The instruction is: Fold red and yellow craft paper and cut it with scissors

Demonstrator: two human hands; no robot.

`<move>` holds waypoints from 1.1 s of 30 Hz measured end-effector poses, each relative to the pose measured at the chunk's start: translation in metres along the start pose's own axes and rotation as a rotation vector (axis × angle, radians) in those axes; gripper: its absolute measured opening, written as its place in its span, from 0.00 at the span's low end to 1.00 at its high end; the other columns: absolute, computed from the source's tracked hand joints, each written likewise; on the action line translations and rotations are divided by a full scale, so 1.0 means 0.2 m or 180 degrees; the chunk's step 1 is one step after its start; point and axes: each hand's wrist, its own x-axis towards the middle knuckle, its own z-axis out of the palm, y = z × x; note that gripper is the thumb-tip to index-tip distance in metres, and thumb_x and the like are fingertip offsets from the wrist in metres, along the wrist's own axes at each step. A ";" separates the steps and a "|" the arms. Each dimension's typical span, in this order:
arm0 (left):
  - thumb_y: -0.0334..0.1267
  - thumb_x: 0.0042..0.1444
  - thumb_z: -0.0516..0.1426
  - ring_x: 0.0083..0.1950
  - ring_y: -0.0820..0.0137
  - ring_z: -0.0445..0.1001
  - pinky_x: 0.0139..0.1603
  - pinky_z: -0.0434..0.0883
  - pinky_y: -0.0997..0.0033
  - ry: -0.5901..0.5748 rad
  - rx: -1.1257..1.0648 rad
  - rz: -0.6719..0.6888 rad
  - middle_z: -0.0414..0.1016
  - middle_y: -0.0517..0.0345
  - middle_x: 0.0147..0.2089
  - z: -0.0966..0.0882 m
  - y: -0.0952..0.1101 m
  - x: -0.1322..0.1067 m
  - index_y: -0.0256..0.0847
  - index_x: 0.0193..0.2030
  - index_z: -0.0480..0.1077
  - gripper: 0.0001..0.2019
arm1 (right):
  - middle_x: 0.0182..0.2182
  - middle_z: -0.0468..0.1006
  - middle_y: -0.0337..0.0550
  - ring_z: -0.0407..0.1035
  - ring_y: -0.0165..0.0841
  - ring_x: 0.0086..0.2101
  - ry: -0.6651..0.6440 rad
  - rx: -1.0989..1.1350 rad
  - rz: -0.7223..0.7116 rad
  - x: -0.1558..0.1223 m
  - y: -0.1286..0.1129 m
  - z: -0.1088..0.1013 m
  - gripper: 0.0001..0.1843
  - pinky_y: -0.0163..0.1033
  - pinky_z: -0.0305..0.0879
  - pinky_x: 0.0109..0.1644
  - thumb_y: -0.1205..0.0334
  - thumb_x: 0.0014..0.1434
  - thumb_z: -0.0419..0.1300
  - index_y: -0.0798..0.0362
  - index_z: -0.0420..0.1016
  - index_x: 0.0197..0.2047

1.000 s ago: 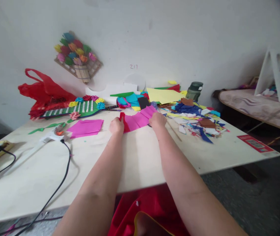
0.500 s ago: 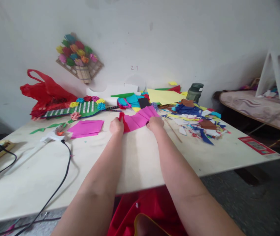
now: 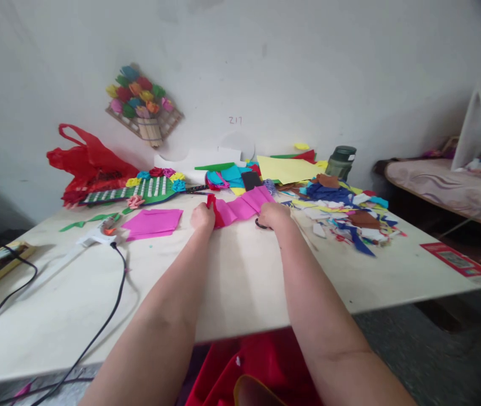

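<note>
Currently, the left hand point(image 3: 202, 217) pinches the red piece point(image 3: 217, 214) at one end of a pink strip point(image 3: 242, 206), which stretches over the surface point(image 3: 244, 276) right of the pink sheets point(image 3: 153, 223). Farther right of those sheets, the right hand point(image 3: 274, 215) curls closed around a black loop point(image 3: 261, 225); whether it also grips the strip, I cannot tell.

On the white wall point(image 3: 308, 84) — a handwritten "217" point(image 3: 235, 120).
</note>
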 end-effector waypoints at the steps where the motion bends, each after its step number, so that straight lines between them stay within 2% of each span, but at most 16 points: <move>1: 0.48 0.57 0.47 0.48 0.58 0.71 0.42 0.66 0.64 -0.0009 -0.0001 0.0027 0.74 0.44 0.45 0.00 0.00 0.01 0.41 0.42 0.71 0.17 | 0.34 0.78 0.52 0.71 0.44 0.41 -0.0166 0.0007 0.0033 -0.01 0.00 -0.02 0.17 0.45 0.65 0.43 0.60 0.46 0.63 0.53 0.76 0.41; 4: 0.49 0.57 0.47 0.49 0.58 0.71 0.43 0.66 0.64 -0.0017 0.0026 0.0064 0.74 0.45 0.46 0.00 -0.01 0.03 0.42 0.42 0.71 0.18 | 0.25 0.77 0.49 0.73 0.41 0.32 -0.0770 0.0172 -0.0057 -0.05 -0.01 -0.09 0.10 0.43 0.67 0.37 0.60 0.46 0.64 0.55 0.77 0.32; 7: 0.49 0.57 0.47 0.49 0.58 0.71 0.43 0.66 0.64 -0.0011 0.0050 0.0077 0.74 0.46 0.45 0.01 -0.02 0.06 0.42 0.43 0.71 0.18 | 0.20 0.76 0.47 0.72 0.37 0.25 -0.1262 0.0593 -0.0328 -0.09 0.00 -0.13 0.09 0.39 0.67 0.28 0.60 0.46 0.63 0.58 0.76 0.29; 13: 0.48 0.56 0.47 0.48 0.57 0.71 0.43 0.66 0.64 -0.0025 0.0042 0.0125 0.74 0.45 0.45 0.01 -0.02 0.08 0.42 0.42 0.71 0.17 | 0.20 0.76 0.47 0.70 0.31 0.21 -0.1353 0.1264 -0.0857 -0.13 0.03 -0.15 0.13 0.32 0.60 0.22 0.57 0.50 0.61 0.59 0.71 0.24; 18: 0.49 0.56 0.47 0.48 0.58 0.72 0.42 0.66 0.64 -0.0012 -0.0039 0.0095 0.74 0.45 0.44 0.01 -0.02 0.08 0.42 0.41 0.71 0.17 | 0.27 0.79 0.47 0.71 0.28 0.22 -0.1396 0.1541 -0.0957 -0.10 0.03 -0.11 0.14 0.29 0.51 0.19 0.54 0.50 0.61 0.57 0.70 0.31; 20: 0.49 0.56 0.47 0.47 0.58 0.72 0.42 0.66 0.64 -0.0006 -0.0060 0.0079 0.74 0.45 0.44 0.02 -0.03 0.08 0.42 0.41 0.71 0.17 | 0.27 0.79 0.48 0.71 0.28 0.21 -0.1446 0.1527 -0.0972 -0.10 0.02 -0.10 0.16 0.29 0.54 0.20 0.51 0.50 0.61 0.58 0.70 0.31; 24: 0.48 0.56 0.47 0.47 0.58 0.72 0.42 0.66 0.64 0.0023 -0.0071 0.0093 0.74 0.45 0.44 0.02 -0.03 0.08 0.42 0.41 0.71 0.17 | 0.19 0.77 0.47 0.67 0.27 0.16 -0.1655 0.1505 -0.1068 -0.13 0.02 -0.12 0.23 0.31 0.60 0.22 0.45 0.47 0.61 0.60 0.70 0.27; 29: 0.49 0.55 0.47 0.46 0.57 0.72 0.41 0.66 0.63 0.0004 -0.0114 0.0079 0.75 0.44 0.43 0.02 -0.03 0.09 0.41 0.40 0.71 0.17 | 0.17 0.75 0.41 0.60 0.22 0.12 -0.1744 0.2318 -0.1823 -0.16 0.06 -0.13 0.20 0.28 0.52 0.15 0.48 0.47 0.62 0.60 0.73 0.30; 31: 0.49 0.55 0.47 0.46 0.56 0.72 0.41 0.66 0.63 -0.0006 -0.0124 0.0109 0.74 0.43 0.43 0.02 -0.04 0.10 0.41 0.40 0.71 0.17 | 0.19 0.76 0.42 0.61 0.23 0.13 -0.1686 0.2705 -0.2016 -0.14 0.08 -0.10 0.18 0.28 0.50 0.14 0.51 0.47 0.63 0.60 0.72 0.30; 33: 0.48 0.56 0.47 0.46 0.56 0.72 0.40 0.66 0.62 -0.0015 -0.0120 0.0138 0.74 0.43 0.43 0.02 -0.04 0.10 0.41 0.41 0.71 0.17 | 0.24 0.78 0.46 0.65 0.24 0.16 -0.1436 0.3003 -0.2021 -0.11 0.07 -0.07 0.17 0.28 0.50 0.14 0.52 0.47 0.63 0.59 0.70 0.30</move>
